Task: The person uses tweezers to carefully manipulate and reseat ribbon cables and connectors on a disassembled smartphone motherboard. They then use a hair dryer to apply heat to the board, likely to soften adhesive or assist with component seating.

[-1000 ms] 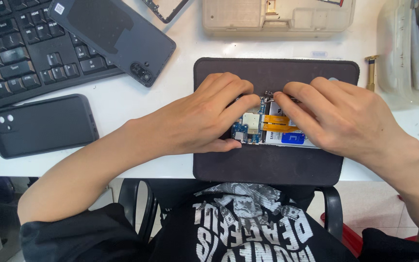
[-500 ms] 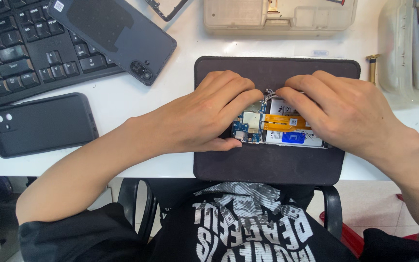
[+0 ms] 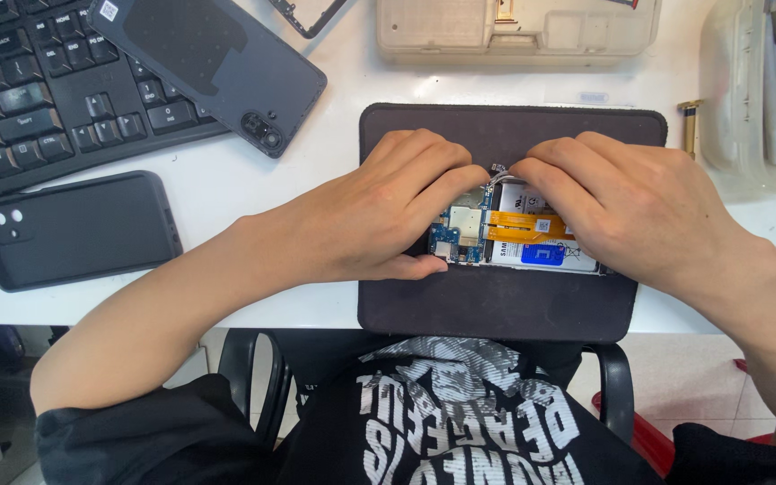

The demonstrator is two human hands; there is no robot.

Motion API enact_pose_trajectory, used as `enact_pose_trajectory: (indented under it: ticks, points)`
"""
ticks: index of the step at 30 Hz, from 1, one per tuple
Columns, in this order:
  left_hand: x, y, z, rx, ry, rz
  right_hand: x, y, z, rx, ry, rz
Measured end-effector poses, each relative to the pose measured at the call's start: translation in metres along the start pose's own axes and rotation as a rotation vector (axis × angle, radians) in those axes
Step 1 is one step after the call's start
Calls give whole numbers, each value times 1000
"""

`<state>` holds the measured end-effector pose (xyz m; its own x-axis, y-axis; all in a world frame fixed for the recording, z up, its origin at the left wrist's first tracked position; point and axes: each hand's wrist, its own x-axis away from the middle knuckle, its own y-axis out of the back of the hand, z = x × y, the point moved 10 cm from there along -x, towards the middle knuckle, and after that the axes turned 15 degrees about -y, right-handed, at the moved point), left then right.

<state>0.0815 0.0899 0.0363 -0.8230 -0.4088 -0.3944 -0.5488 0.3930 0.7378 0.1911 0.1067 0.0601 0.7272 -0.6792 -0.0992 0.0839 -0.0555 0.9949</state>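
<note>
Opened smartphone [image 3: 514, 235] lying on a dark work mat [image 3: 496, 305], its orange flex cable [image 3: 523, 226] exposed. Left hand [image 3: 388, 211] and right hand [image 3: 621, 207] press down on it, fingertips together at its upper edge. Excess fingertip force there could probably tear the cable.

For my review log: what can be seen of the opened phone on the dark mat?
The opened phone lies flat, back cover off, lengthwise across the dark mat. Visible are a blue circuit board with metal shields, an orange flex ribbon and a white-labelled battery. The left hand covers its left end, thumb along the near edge; the right hand covers its right end. Fingers of both meet at its far edge.
</note>
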Motion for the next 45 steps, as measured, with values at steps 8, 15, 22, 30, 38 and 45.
enact_pose_trajectory:
  ticks: [8,15,22,30,38,45]
  points:
    - [0,2,0,1,-4,6,-3,2,8,98,55,-2]
    - [-1,2,2,21,4,17,-8,5,9,164,88,-13]
    - [-1,1,2,27,14,11,-5,2,10,180,98,12]
    - [-1,0,3,25,4,18,-7,-9,-5,-46,-27,157]
    - [-3,0,-1,-36,-31,36,-10,-8,-7,-88,-23,160]
    - [-2,7,-2,-9,-47,-8,2,0,16,293,189,-21]
